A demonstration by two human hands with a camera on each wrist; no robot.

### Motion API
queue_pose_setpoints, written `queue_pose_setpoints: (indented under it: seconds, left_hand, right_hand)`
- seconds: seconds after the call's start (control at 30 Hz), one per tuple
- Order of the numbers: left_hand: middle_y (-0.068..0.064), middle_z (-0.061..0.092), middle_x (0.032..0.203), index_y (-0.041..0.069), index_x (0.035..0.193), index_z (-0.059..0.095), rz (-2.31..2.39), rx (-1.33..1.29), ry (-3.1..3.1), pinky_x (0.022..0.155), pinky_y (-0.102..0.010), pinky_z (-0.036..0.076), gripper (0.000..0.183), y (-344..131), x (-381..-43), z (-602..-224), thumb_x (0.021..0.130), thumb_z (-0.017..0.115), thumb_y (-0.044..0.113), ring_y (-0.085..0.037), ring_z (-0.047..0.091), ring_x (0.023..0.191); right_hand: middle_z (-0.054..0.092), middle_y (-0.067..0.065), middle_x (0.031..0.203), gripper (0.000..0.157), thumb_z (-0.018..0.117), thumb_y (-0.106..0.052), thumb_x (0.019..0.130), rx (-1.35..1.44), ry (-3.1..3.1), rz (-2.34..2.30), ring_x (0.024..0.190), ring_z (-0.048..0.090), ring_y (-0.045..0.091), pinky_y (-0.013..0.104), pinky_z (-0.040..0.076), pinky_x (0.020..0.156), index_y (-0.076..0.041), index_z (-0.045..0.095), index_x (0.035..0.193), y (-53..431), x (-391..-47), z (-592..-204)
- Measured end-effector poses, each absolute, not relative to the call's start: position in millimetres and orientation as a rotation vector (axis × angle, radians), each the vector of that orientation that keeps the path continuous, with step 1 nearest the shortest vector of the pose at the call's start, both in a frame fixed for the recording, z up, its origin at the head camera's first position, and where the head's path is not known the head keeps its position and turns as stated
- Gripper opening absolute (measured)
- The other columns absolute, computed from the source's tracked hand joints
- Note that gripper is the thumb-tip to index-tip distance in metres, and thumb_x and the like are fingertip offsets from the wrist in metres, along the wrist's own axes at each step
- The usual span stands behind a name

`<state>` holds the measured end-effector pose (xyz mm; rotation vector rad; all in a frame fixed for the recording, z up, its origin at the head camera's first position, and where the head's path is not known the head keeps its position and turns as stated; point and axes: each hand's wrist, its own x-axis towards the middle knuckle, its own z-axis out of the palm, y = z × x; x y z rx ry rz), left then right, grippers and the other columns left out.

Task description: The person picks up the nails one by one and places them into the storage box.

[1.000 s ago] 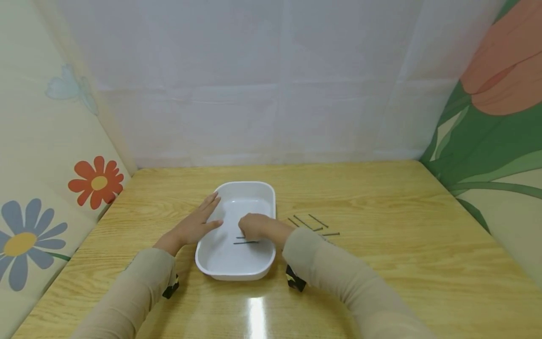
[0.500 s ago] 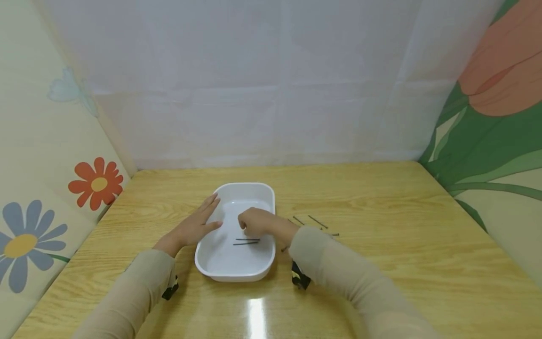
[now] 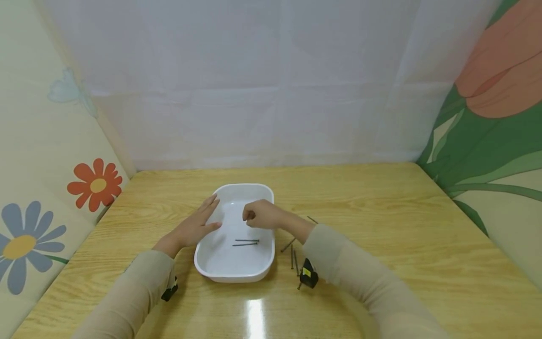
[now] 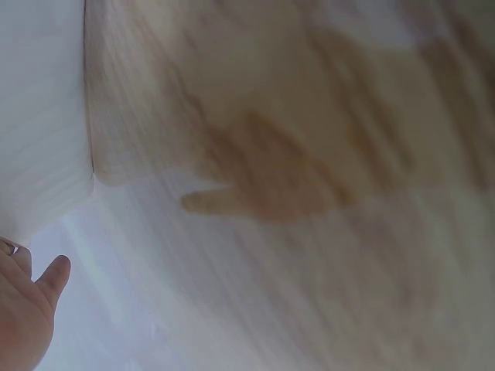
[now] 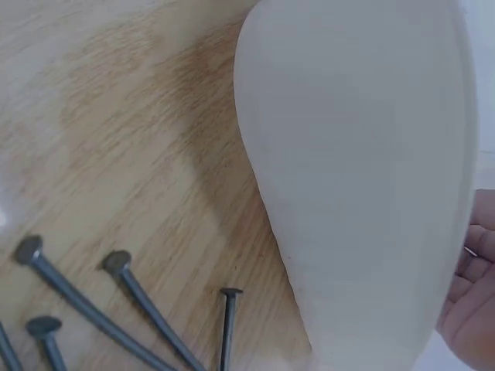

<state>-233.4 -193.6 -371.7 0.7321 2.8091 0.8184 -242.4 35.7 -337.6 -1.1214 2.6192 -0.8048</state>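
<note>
Two dark nails (image 3: 246,242) lie side by side on the floor of a white plastic tray (image 3: 235,275). My left hand (image 3: 192,230) rests against the tray's left rim, its fingers straight and spread. Over the tray's right side hovers my right hand (image 3: 261,214), fingers loosely curled, with nothing seen in them. In the right wrist view only part of the right hand (image 5: 470,290) shows beyond the tray wall (image 5: 356,154). Part of the left hand (image 4: 27,309) appears at the lower left of the left wrist view.
Several more nails (image 3: 292,256) lie on the wooden table (image 3: 381,202) right of the tray, partly under my right forearm. Their flat heads and shanks, such as one nail (image 5: 151,305), show close up in the right wrist view. A white curtain (image 3: 271,94) hangs behind the table.
My right hand has lifted off the nails on the tray floor and drawn back to the right. Nails beside the tray have come into sight from under the forearm. The left hand stays put.
</note>
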Motion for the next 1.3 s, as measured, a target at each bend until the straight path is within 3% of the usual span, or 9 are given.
queue_pose_setpoints:
  seconds: [0.37, 0.97, 1.3]
  left_hand:
    - [-0.010, -0.002, 0.144, 0.004, 0.139, 0.009, 0.818, 0.741, 2.806, 0.098, -0.052, 0.011, 0.066, -194, -234, -373, 0.090, 0.043, 0.033, -0.033, 0.000, 0.128]
    - [-0.009, -0.002, 0.144, 0.004, 0.139, 0.009, 0.836, 0.748, 2.796, 0.098, -0.052, 0.011, 0.065, -194, -235, -374, 0.090, 0.044, 0.030, -0.032, 0.000, 0.128]
    - [-0.009, -0.002, 0.144, 0.004, 0.139, 0.010, 0.848, 0.736, 2.793, 0.098, -0.053, 0.011, 0.066, -194, -234, -374, 0.090, 0.044, 0.031, -0.033, 0.000, 0.128]
  right_hand:
    - [0.060, 0.003, 0.083, 0.012, 0.054, -0.003, 0.082, -1.007, 2.565, -1.017, 0.078, 0.055, 0.013, 0.019, 0.045, 0.067, 0.002, 0.060, 0.091, 53, -238, -333]
    - [0.059, 0.003, 0.086, 0.013, 0.054, -0.006, 0.082, -0.866, 2.564, -1.157, 0.082, 0.055, 0.015, 0.025, 0.046, 0.070, 0.001, 0.060, 0.092, 88, -237, -335]
    - [0.061, 0.009, 0.087, 0.010, 0.055, -0.006, 0.082, -0.809, 2.545, -1.208, 0.081, 0.056, 0.018, 0.029, 0.046, 0.072, 0.001, 0.059, 0.088, 106, -232, -335]
